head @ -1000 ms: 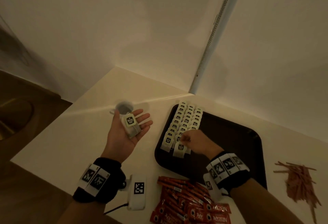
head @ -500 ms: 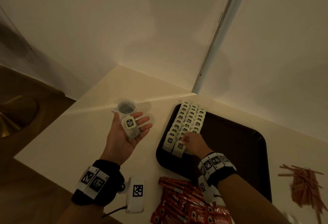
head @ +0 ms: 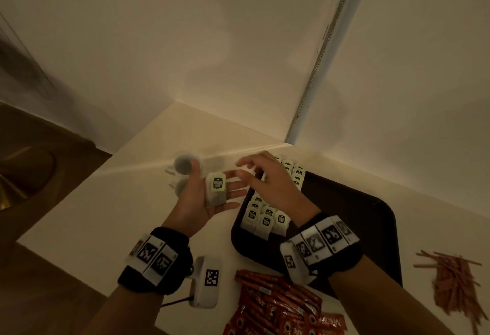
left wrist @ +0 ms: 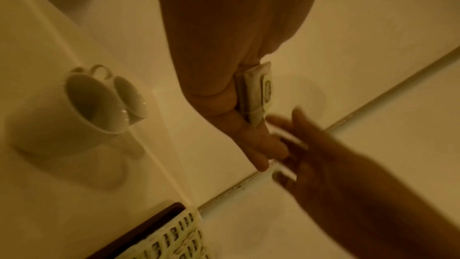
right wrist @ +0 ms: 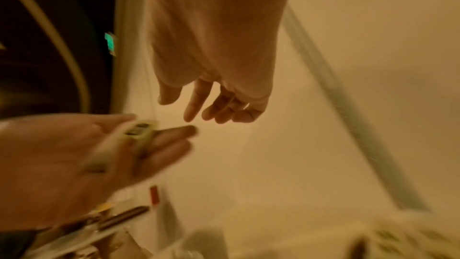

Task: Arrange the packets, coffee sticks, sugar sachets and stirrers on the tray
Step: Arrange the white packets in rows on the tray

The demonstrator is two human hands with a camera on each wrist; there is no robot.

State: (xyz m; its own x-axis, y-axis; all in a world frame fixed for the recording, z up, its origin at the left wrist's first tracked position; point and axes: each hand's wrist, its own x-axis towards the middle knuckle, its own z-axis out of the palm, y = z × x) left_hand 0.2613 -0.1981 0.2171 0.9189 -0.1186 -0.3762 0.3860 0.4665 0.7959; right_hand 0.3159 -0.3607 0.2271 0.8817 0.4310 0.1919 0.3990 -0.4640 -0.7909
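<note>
My left hand [head: 230,195] lies palm up left of the tray, fingers straight, with a small stack of white tea packets [head: 216,191] resting on it. In the left wrist view the packet stack [left wrist: 259,90] sits against the palm. Blurred and holding nothing, my right hand [head: 253,171] hovers over the left fingertips with its fingers spread. The dark tray [head: 371,215] holds rows of several tea packets [head: 265,219] along its left side. Red coffee sticks [head: 278,305] are heaped in front of the tray, and brown stirrers [head: 456,281] lie to its right.
Two white cups [head: 184,169] stand on the counter just beyond my left hand, also seen as cups [left wrist: 94,101] in the left wrist view. Walls close the counter at the back. The counter's left edge drops to a dark floor.
My right hand has left the packet rows on the tray and swung up and left to the left palm. The left hand with its stack has shifted slightly toward the tray.
</note>
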